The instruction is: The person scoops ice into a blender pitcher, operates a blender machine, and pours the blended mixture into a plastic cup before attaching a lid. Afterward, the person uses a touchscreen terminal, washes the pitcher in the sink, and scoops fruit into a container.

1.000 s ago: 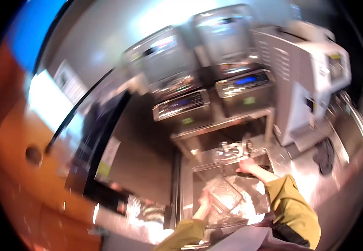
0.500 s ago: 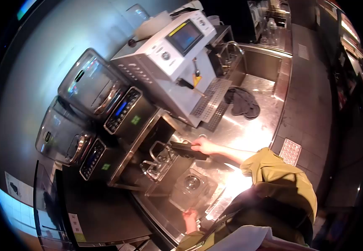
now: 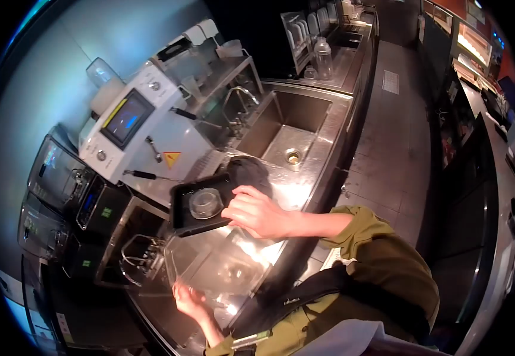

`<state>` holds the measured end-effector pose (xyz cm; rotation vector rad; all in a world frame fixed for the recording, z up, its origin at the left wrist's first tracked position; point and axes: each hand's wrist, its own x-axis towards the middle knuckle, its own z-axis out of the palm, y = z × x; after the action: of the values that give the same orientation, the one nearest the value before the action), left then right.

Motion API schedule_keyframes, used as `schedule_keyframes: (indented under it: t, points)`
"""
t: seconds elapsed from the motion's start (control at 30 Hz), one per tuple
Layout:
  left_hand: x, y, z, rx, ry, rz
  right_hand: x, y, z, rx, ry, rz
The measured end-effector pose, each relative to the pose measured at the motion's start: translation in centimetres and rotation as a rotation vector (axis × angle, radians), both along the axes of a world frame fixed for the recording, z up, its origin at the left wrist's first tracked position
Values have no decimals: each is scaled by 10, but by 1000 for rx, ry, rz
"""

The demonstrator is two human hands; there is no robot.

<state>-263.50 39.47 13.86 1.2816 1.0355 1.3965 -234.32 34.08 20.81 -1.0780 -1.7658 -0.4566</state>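
Observation:
In my right hand (image 3: 257, 212) is a shallow black tray (image 3: 181, 204), gripped by its near edge. A small clear round container (image 3: 206, 203) shows inside the tray. My left hand (image 3: 189, 299) is closed on the edge of a clear rectangular plastic container (image 3: 195, 264), which is tilted over the near sink. The sink's metal shows through its see-through walls. A dark cloth (image 3: 250, 172) lies on the steel counter just beyond the tray.
A white machine with a screen (image 3: 128, 118) and black-handled levers stands along the wall. Blenders under clear covers (image 3: 55, 175) are at left. A second sink (image 3: 296, 127) with a tap (image 3: 239, 104) lies ahead; a clear shaker bottle (image 3: 323, 59) stands beyond it. A tiled aisle (image 3: 382, 154) runs at right.
The view has swung toward the far sink and aisle. My right hand has turned the tray so its inside and the round container show. My left hand now has the clear container raised and tilted.

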Motion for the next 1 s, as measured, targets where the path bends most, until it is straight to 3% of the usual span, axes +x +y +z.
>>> schedule_keyframes:
  t: [0.03,0.07,0.17,0.23,0.4,0.63,0.7,0.77,0.83,0.93,1.0]
  points:
    - [40,-13,4,39,-32,47,15,-11,3,15,-38,5]
    - [66,-21,-1,107,-64,-100,32,-23,5,29,-78,3]
    - [150,-32,-6,160,-88,-205,85,-61,12,-110,-288,-49]
    - [205,-41,4,146,-206,-253,124,-78,13,-132,-243,-91]
    - [327,-22,13,195,-220,-320,223,-90,30,-195,-100,-72]
    - [496,75,82,369,-326,-264,384,-119,38,217,267,-375]
    - [547,114,123,407,-407,-189,459,-105,5,182,387,-484]
    - [597,160,149,400,-514,-103,541,-95,-39,-57,434,-612]
    - [647,207,166,423,-589,-23,624,-109,-122,-380,213,-850]
    - [713,273,178,466,-471,185,699,-236,-323,-1071,507,-1096]
    - [737,320,172,494,-292,400,665,-334,-380,-1424,739,-1303]
